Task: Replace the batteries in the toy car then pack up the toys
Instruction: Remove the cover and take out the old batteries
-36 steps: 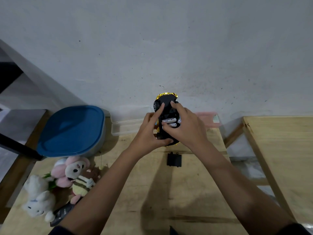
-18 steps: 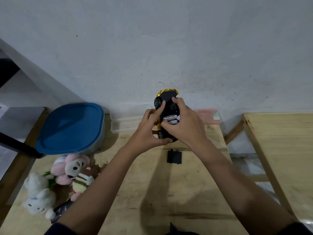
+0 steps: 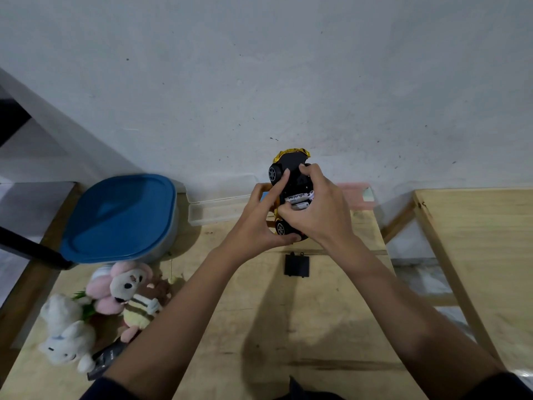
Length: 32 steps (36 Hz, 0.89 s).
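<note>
I hold a gold toy car (image 3: 289, 168) upside down above the wooden table (image 3: 259, 327), its black underside facing me. My left hand (image 3: 261, 219) grips its left side, index finger stretched along the chassis. My right hand (image 3: 315, 210) covers the right side and presses on white batteries (image 3: 297, 199) in the open compartment. The black battery cover (image 3: 297, 265) lies flat on the table just below the car. Several plush toys lie at the lower left: a pink one (image 3: 124, 284), a striped one (image 3: 141, 308) and a white one (image 3: 65, 333).
A tub with a blue lid (image 3: 121, 217) stands at the back left. A clear plastic tray (image 3: 216, 210) and a pink box (image 3: 356, 194) sit against the wall. A dark remote (image 3: 105, 359) lies beside the plush toys. A second wooden table (image 3: 484, 255) stands to the right.
Both hands lifted the car slightly and my right fingers shifted over the batteries. The cover and plush toys have not moved.
</note>
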Tool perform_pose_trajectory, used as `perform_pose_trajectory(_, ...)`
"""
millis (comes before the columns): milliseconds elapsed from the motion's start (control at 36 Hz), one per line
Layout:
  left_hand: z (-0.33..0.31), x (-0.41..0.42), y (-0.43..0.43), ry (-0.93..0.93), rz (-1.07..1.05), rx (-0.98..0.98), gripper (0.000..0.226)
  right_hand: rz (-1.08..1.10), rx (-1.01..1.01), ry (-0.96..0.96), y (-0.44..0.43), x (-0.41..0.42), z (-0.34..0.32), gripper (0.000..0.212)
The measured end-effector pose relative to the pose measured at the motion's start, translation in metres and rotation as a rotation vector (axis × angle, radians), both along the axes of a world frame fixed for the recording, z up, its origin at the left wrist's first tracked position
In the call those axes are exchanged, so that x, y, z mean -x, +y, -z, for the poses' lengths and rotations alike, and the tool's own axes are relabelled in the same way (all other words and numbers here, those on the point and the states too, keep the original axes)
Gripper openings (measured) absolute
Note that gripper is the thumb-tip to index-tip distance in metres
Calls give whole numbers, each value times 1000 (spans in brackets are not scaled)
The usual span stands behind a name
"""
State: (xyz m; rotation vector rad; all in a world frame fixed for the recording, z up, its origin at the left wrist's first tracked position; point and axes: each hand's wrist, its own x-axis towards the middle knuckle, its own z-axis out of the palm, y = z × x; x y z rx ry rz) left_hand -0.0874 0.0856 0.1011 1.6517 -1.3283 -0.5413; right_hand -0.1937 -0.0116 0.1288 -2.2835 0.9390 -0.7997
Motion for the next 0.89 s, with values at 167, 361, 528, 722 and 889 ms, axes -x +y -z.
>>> perform_pose_trajectory(167, 2, -2, 0, -8, 11, -21, 112, -8, 43, 5, -10, 8, -1, 43)
perform_pose_trajectory(361, 0, -6, 1, -26, 9, -35, 113, -41, -16, -1, -11, 10, 0, 46)
perform_pose_trajectory(528, 0, -4, -1, -6, -12, -16, 113, -48, -14, 15, -7, 4, -1, 53)
perform_pose_trajectory(722, -2, 0, 1, -32, -21, -1, 112, -23, 9, 14, -2, -3, -4, 52)
perform_pose_trajectory(889, -2, 0, 3, -42, -21, -11, 112, -35, 25, -5, 0, -4, -6, 50)
